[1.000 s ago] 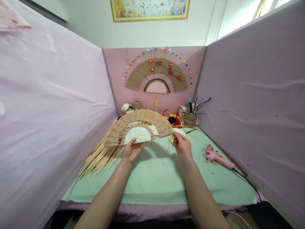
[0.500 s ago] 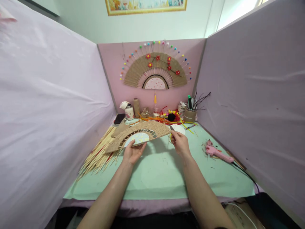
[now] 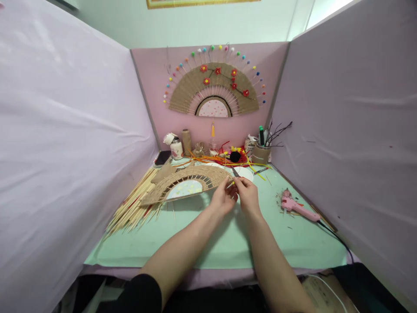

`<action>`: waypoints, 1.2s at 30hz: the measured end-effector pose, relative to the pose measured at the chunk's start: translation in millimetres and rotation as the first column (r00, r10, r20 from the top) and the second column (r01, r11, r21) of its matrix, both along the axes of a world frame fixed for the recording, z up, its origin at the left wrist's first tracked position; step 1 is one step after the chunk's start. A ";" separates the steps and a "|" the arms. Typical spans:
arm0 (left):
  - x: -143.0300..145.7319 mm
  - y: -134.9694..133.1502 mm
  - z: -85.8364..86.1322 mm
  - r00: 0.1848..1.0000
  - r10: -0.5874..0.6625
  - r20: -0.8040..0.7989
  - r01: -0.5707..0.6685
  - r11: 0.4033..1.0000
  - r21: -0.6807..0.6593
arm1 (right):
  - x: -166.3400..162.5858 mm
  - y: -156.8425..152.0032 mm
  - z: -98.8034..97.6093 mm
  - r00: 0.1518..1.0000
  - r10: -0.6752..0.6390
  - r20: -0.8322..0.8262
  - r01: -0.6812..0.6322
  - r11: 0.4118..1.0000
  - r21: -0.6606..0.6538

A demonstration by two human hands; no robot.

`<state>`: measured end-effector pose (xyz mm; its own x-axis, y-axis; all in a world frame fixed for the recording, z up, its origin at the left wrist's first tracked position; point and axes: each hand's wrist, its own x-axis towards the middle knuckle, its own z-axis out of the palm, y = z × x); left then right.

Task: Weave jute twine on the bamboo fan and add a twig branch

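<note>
A half-round fan point(image 3: 182, 175) wrapped in brown twine, with a pale blue patterned inner panel point(image 3: 185, 189), lies tilted, its left end over the bundle of sticks. My left hand point(image 3: 224, 199) is closed at the fan's right corner, fingertips curled there. Right beside it, my right hand point(image 3: 247, 193) is closed around what look like small scissors point(image 3: 235, 172); a dark blade points up and away, and a bit of yellow shows by the fingers. The fingers hide most of the tool and the fan's corner.
Thin wooden sticks point(image 3: 130, 211) lie at left. A pink glue gun point(image 3: 299, 209) with its cord rests at right. Along the back stand a jar point(image 3: 177, 148), a cardboard tube point(image 3: 186, 142), pipe cleaners point(image 3: 211, 161) and a pot of twigs point(image 3: 261, 153). A decorated fan point(image 3: 185, 89) hangs behind.
My left hand has left the fan's inner panel and moved right to its right corner, beside my right hand. The fan has sunk slightly. My view has tilted down a little.
</note>
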<state>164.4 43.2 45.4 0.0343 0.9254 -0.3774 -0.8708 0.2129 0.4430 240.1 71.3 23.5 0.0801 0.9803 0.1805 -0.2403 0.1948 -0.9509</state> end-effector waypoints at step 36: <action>-14.4 -43.2 -14.8 0.995 -0.092 -0.039 0.089 0.994 -0.069 | 78.0 -33.7 26.5 0.600 -0.158 0.784 -0.123 0.951 0.285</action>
<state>150.0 0.0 30.7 0.0994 0.8919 -0.4412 -0.8275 0.3203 0.4611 318.1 37.6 49.9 -0.2149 0.8710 0.4418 0.5835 0.4773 -0.6571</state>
